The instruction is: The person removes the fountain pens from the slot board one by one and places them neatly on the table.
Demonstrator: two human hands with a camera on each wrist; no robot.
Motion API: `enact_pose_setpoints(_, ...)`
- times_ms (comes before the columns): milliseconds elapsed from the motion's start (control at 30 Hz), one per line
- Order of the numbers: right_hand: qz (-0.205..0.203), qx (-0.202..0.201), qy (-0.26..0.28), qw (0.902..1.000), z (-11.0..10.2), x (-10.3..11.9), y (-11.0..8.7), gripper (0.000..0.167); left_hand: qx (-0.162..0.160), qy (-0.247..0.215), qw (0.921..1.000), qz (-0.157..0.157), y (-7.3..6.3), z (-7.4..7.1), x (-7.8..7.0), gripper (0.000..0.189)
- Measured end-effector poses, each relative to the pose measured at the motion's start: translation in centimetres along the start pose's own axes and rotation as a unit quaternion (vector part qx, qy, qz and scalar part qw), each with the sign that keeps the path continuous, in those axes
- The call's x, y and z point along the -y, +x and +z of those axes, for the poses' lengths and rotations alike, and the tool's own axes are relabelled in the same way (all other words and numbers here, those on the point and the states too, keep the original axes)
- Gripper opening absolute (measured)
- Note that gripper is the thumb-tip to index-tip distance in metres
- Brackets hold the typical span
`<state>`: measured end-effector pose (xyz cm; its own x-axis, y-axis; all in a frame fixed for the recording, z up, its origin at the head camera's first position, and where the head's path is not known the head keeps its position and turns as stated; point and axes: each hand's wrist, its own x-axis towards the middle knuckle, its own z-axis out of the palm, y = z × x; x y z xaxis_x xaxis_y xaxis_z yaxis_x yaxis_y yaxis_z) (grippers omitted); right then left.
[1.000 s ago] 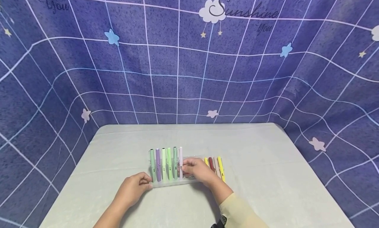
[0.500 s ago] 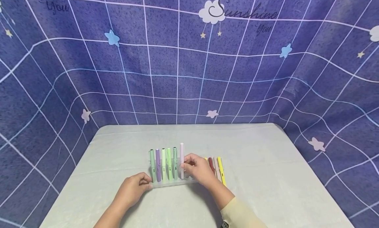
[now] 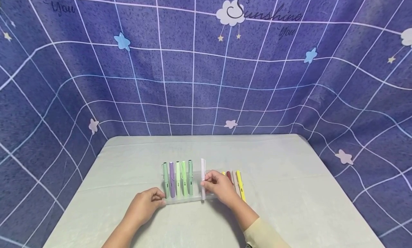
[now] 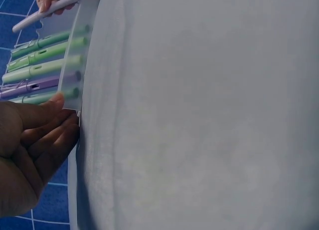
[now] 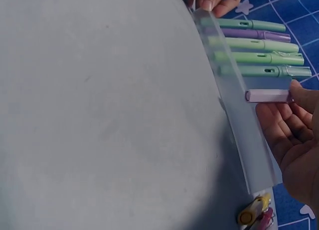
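Note:
A clear plastic pen stand [image 3: 180,200] holds several upright pens in a row at its left: a grey-green pen [image 3: 165,180], a purple pen [image 3: 172,185], a pale green pen [image 3: 178,183], a bright green pen [image 3: 184,183] and another grey-green pen [image 3: 190,180]. My left hand [image 3: 143,206] pinches the stand's left end between thumb and fingers. Between thumb and fingertips of my right hand [image 3: 219,186] is a pale pink pen [image 3: 203,167], upright, its lower end in front of the stand's front lip. In the right wrist view that pen's end [image 5: 254,96] overlaps the lip.
To the right of the stand lie a yellow pen [image 3: 240,185], a dark red pen [image 3: 229,176], a beige pen [image 3: 235,181] and one more yellow pen partly behind the right hand. A light cloth covers the table [image 3: 305,190]; a blue patterned curtain [image 3: 206,69] encloses it.
My right hand has lifted the pink pen from beside the last grey-green pen and carried it a little to the right, its clip turning to the right. The left hand stays put.

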<state>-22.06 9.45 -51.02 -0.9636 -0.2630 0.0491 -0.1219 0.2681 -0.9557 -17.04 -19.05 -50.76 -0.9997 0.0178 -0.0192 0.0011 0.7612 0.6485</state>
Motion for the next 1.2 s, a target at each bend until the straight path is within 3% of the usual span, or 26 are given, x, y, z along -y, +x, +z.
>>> enact_pose_setpoints(367,0.006,0.003,0.025,0.9997,-1.2,-0.4,-0.5,0.021,-0.005,-0.001,1.0,0.0,0.2,0.2,0.2,0.013)
enact_pose_setpoints(1200,0.031,-0.028,-0.015,0.999,-4.6,-1.2,-1.9,0.023,-0.001,0.001,1.0,-0.004,0.1,0.2,0.0,0.013)
